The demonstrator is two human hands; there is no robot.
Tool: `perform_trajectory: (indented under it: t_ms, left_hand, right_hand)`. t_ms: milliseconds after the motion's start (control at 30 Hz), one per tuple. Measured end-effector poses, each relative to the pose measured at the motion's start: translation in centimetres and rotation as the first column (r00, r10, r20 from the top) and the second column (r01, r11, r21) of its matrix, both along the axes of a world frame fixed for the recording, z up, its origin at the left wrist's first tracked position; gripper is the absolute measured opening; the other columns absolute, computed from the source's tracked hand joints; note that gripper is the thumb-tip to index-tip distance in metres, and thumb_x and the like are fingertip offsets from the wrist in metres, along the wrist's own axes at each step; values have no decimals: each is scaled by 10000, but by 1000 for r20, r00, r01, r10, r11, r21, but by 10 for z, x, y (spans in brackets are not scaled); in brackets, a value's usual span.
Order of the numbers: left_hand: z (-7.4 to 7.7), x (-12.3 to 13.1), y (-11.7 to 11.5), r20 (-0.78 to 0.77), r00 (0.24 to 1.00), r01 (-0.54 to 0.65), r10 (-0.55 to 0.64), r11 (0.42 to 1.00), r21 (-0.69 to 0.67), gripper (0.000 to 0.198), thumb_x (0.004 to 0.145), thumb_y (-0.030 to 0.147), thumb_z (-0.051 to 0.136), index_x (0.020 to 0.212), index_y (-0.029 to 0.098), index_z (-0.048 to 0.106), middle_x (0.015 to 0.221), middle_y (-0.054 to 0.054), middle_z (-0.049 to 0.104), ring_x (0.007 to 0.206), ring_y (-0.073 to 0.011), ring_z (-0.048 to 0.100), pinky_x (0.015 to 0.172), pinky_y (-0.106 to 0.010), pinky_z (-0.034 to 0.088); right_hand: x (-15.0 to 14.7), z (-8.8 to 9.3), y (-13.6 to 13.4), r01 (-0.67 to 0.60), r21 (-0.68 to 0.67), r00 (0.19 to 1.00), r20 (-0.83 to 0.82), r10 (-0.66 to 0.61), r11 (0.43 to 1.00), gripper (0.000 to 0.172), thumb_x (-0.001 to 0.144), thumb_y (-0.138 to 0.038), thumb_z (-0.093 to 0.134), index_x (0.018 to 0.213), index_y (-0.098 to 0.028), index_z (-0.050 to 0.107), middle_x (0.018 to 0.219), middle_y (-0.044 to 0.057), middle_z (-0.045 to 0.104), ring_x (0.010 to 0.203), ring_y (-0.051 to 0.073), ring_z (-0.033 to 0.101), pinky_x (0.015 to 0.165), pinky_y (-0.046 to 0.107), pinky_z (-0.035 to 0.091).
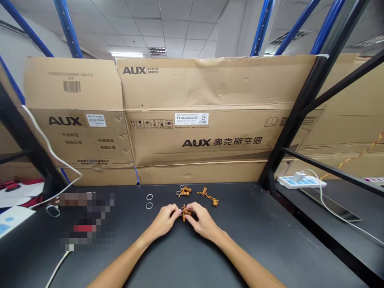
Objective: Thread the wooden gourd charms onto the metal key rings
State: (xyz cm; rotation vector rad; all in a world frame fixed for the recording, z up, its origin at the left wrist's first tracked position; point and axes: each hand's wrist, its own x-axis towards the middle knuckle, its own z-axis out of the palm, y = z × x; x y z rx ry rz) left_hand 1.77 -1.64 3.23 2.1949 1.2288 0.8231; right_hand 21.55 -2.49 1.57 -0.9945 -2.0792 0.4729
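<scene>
My left hand point(163, 221) and my right hand point(202, 221) meet at the middle of the black table point(240, 224). Their fingertips pinch a small brown wooden bead charm point(186, 213) from both sides, and the fingers hide part of it. Just beyond them lie a wooden gourd charm with metal key rings point(184, 192) and a longer wooden bead string point(208, 196). Two loose metal rings point(149, 201) lie one above the other to the left of my left hand.
Flattened AUX cardboard cartons point(192, 132) stand along the table's back edge. A black steel upright point(303, 104) rises at the right, above a lower shelf with a white power strip point(301, 182) and its cable. A pixelated patch point(87, 220) covers part of the table's left side.
</scene>
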Motion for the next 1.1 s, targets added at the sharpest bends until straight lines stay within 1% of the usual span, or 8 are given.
perform_trajectory:
  t_ms: [233, 467, 733, 867, 1100]
  left_hand:
    - [0, 1, 1, -38, 999, 35, -35, 999, 8, 425, 959, 391, 358, 679, 184, 603, 696, -4, 623, 702, -156, 548, 722, -267, 394]
    - [-2, 0, 3, -26, 998, 66, -66, 998, 14, 464, 964, 390, 337, 659, 187, 621, 692, -5, 623, 707, -160, 555, 735, -269, 389]
    - [1, -2, 3, 24, 995, 94, -94, 996, -5, 452, 962, 369, 350, 650, 181, 617, 704, -3, 635, 711, -151, 568, 752, -254, 396]
    - [1, -2, 4, 39, 995, 94, -94, 996, -6, 444, 957, 369, 362, 649, 180, 620, 702, -1, 636, 710, -149, 572, 751, -249, 400]
    - [-2, -2, 6, 52, 994, 102, -101, 995, -16, 460, 955, 402, 367, 658, 180, 639, 700, -3, 630, 704, -147, 572, 747, -249, 405]
  right_hand:
    - [-3, 1, -1, -43, 49, 999, -28, 44, 998, 82, 910, -251, 499, 952, -216, 560, 897, 41, 598, 835, 180, 561, 780, 310, 465]
    - [-4, -1, 0, -57, 76, 998, -30, 59, 996, 81, 906, -233, 506, 970, -219, 553, 889, 38, 597, 819, 182, 550, 773, 319, 459]
    - [-4, -2, 2, -17, 71, 1000, 22, 16, 997, 36, 882, -203, 535, 899, -217, 563, 856, 28, 601, 800, 178, 547, 746, 304, 456]
    - [-4, -4, 2, -4, 66, 1000, 30, 2, 998, 39, 868, -205, 554, 902, -216, 569, 843, 27, 603, 792, 177, 549, 737, 300, 458]
    - [-5, -3, 0, -31, 40, 998, -59, 33, 999, 81, 892, -208, 511, 959, -223, 554, 885, 26, 605, 816, 172, 559, 780, 308, 458]
